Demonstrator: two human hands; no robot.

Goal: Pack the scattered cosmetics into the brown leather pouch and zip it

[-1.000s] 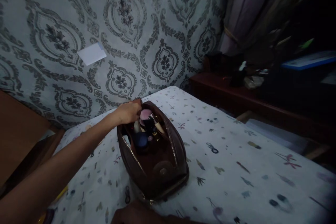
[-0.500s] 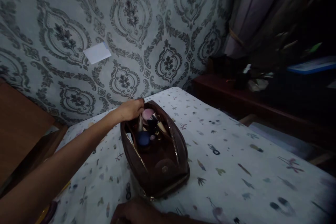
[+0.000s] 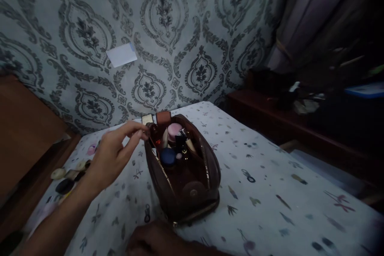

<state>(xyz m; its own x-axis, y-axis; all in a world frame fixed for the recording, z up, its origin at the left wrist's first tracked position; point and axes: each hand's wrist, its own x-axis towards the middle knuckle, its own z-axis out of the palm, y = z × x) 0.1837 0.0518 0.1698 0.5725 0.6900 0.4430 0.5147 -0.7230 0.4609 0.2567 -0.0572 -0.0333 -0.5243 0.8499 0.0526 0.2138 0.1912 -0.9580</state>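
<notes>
A dark brown zippered toiletry bag (image 3: 207, 148) lies unzipped on the patterned sheet. Inside it sit a pink round-lidded container (image 3: 175, 131), a round blue container (image 3: 168, 157), a pale tube (image 3: 190, 145) and other small cosmetics. My left hand (image 3: 120, 144) is at the bag's far left rim, thumb and forefinger pinched together at the edge. A brown tab (image 3: 163, 117) stands up just beyond, beside a small pale card or box (image 3: 147, 119). My right hand (image 3: 153, 238), in deep shadow, rests curled near the bag's front end; anything within it is hidden.
Several small cosmetic items (image 3: 66, 184) lie on the sheet at left, near a brown wooden panel (image 3: 27, 136). Patterned wallpaper (image 3: 198, 16) rises behind. A dark red ledge (image 3: 264, 112) with clutter runs along the right.
My left hand has let go of the bag's far tab and moved left to the rim. The view has shifted slightly, revealing the items at left. My right hand stays curled.
</notes>
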